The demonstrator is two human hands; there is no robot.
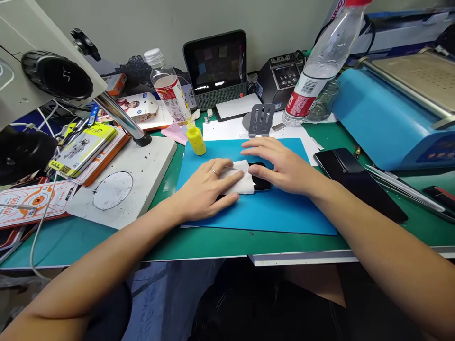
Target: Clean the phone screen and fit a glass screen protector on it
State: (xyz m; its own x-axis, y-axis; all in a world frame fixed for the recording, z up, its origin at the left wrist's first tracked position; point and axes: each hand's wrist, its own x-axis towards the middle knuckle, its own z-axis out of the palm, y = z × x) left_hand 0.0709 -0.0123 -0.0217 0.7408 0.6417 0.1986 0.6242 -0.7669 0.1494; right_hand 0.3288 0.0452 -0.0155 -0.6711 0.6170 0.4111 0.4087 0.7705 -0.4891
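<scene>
My left hand [204, 192], with a ring on one finger, lies on a folded white wipe [246, 179], its fingers stretched out and pressing it down. Beneath the wipe is a black phone [261, 177]; only its right end and a sliver at the left show. Over that right end, my right hand [280, 163] has its fingers spread, the thumb close to the wipe's edge. Whether the thumb touches the phone I cannot tell. Under everything lies a blue mat [256, 213]. A small yellow bottle [196, 139] stands at the mat's back left.
A microscope stand [121, 118] rises from a white base [156, 180] on the left. Behind the mat are a grey phone holder [262, 121], a screen [216, 66] and drink bottles [172, 94] [313, 76]. To the right lie a dark phone [355, 175], tweezers [408, 189] and a blue machine [377, 123].
</scene>
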